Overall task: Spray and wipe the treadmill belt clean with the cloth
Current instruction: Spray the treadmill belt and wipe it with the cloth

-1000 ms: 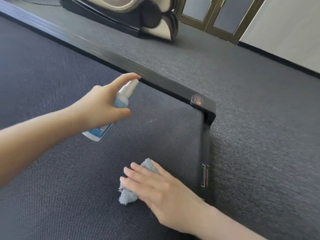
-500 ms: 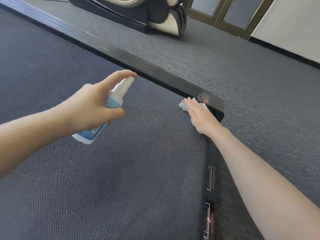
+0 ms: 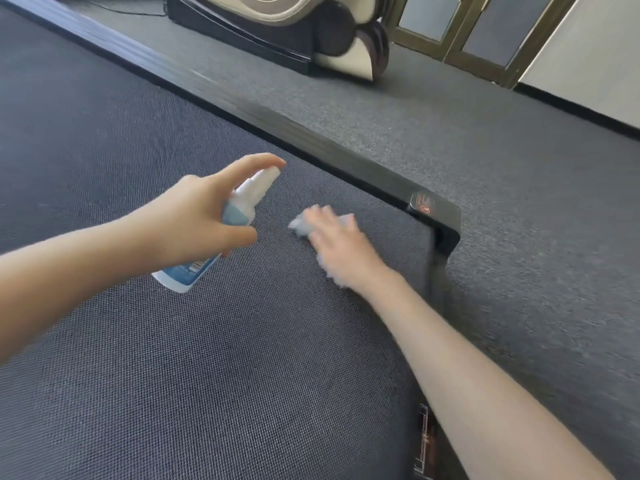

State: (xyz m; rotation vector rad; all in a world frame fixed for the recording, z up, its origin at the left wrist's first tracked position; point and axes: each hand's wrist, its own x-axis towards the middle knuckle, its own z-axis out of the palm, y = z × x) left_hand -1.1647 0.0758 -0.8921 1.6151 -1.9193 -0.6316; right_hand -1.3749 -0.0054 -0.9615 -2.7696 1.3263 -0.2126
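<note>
Now the right hand [image 3: 337, 244] sits just right of centre on the belt [image 3: 207, 375]. It lies flat on the cloth [image 3: 299, 226], fingers straight and slightly spread as far as the motion blur lets me tell. Grey tufts show past the fingertips at 10 o'clock and under the wrist.

Half a second ago this hand had the cloth up against the frame corner [image 3: 436, 209] at 2 o'clock. A second ago it was low, nearer 6 o'clock. So the cloth has run up the belt's right edge to the corner and is now sweeping back toward 9 o'clock.

The left hand [image 3: 194, 216], at 9 o'clock of the cloth, has barely moved. Its fingers and thumb wrap round the bottle [image 3: 239, 216], with the forefinger resting on its top. The bottle points toward 1 o'clock, over the patch being wiped.

I judge the wiping to be well under way on this corner section only. The wide stretch of belt toward 7 and 10 o'clock likely still awaits spray and passes.
</note>
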